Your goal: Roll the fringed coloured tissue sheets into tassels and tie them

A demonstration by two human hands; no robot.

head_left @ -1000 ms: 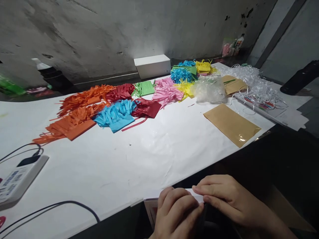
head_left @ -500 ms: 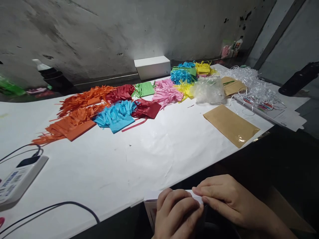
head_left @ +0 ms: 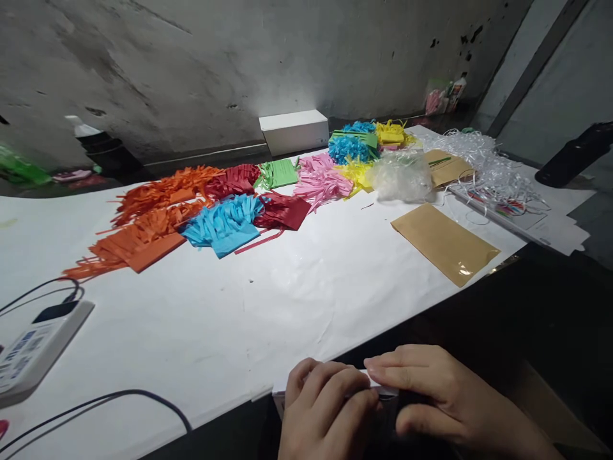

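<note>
At the near edge of the table, my left hand (head_left: 330, 406) curls over a white paper piece (head_left: 387, 391) that shows as a narrow strip with a folded-looking edge. Its lower part is hidden by my hands and the dark below, so I cannot tell whether it is a sheet or a box. My right hand (head_left: 440, 390) comes in from the right with its fingers stretched out. Those fingertips rest on the strip's top, beside my left fingers, and the thumb hangs apart below.
White paper (head_left: 287, 306) covers the table. Fringed paper bundles (head_left: 225, 223) in several colours lie across the back. A brown envelope (head_left: 445, 245), a clear plastic bag (head_left: 402, 176) and white shredded strips (head_left: 493, 166) are at right. A white device (head_left: 43, 348) with black cables sits left.
My right thumb has dropped away from the fingers, which now lie flatter on the white strip. My left hand has shifted slightly left, and the paper piece sits a little lower.
</note>
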